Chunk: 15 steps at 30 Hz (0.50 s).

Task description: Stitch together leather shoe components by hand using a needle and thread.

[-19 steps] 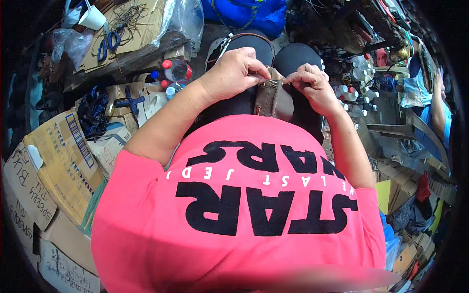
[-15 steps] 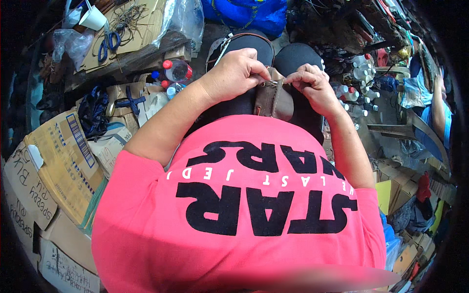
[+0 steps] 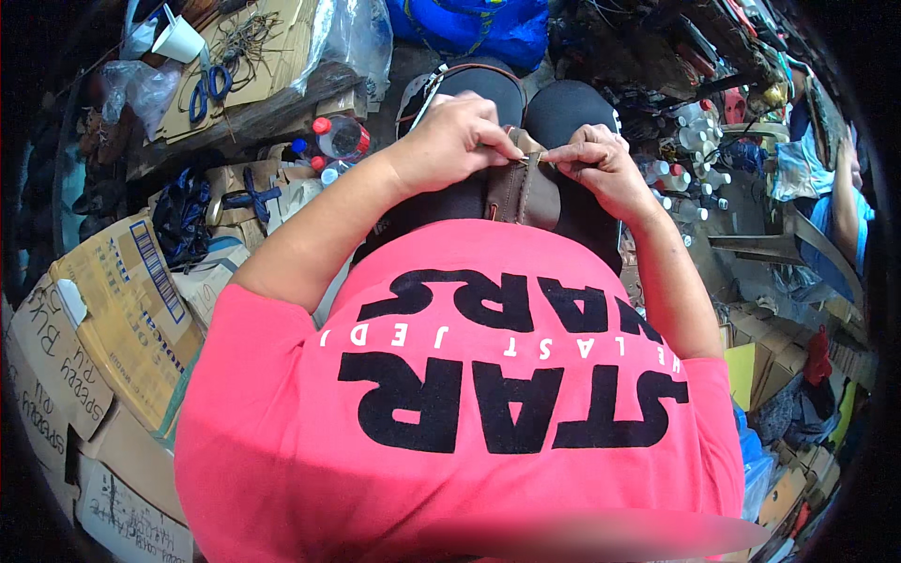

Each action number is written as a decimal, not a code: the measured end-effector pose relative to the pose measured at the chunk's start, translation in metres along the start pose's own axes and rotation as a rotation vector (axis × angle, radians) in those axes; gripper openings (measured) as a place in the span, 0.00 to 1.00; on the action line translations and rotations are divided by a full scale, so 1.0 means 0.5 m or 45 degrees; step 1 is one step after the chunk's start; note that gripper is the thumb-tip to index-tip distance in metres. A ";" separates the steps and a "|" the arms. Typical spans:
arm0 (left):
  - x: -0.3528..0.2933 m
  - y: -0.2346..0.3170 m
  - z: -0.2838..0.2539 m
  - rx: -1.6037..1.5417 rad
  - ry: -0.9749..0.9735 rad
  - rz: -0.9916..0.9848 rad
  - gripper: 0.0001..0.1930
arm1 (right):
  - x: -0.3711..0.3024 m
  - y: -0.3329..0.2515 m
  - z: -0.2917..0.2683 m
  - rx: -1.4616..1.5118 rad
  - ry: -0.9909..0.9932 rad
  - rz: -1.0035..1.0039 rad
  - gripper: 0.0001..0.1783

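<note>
A brown leather shoe [image 3: 537, 197] lies across my thighs, with a stitched seam along its top and a bit of orange-brown lace at its left side. My left hand [image 3: 466, 139] is closed in a pinch at the left of the seam. From the right, my right hand [image 3: 601, 164] pinches close to the same spot. A short pale strand, apparently thread [image 3: 527, 159], shows between the fingertips. Whether a needle is there too is too small to tell. Part of the shoe's far end is hidden by my fingers.
Blue-handled scissors [image 3: 208, 92], a white cup [image 3: 178, 39] and dark strands lie on cardboard at far left. Bottles [image 3: 340, 138] stand nearby, several more [image 3: 690, 141] at right. Cardboard boxes [image 3: 122, 310] fill the left. Another person's arm [image 3: 847, 202] shows at far right.
The pale strand over the seam shows less between my fingers than before. Both hands stay pinched at the seam and have shifted only slightly.
</note>
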<state>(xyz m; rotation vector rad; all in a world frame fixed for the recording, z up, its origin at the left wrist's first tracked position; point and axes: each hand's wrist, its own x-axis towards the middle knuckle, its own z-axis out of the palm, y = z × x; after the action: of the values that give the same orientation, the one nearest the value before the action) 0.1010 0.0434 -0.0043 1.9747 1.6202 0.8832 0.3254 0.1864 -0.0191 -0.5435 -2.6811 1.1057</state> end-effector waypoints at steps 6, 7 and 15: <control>-0.014 -0.041 0.004 -0.005 0.007 -0.045 0.11 | 0.003 -0.001 -0.004 0.118 -0.082 0.072 0.17; -0.009 -0.050 0.006 -0.076 -0.019 -0.036 0.11 | 0.003 0.000 -0.003 0.083 -0.066 0.041 0.18; 0.023 -0.070 -0.009 -0.233 -0.222 -0.040 0.10 | 0.009 0.006 -0.001 0.119 -0.049 0.053 0.18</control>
<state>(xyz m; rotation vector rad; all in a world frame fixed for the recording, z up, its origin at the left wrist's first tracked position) 0.0750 0.0618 -0.0227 1.8404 1.4171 0.7930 0.3220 0.1906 -0.0210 -0.5696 -2.6458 1.2575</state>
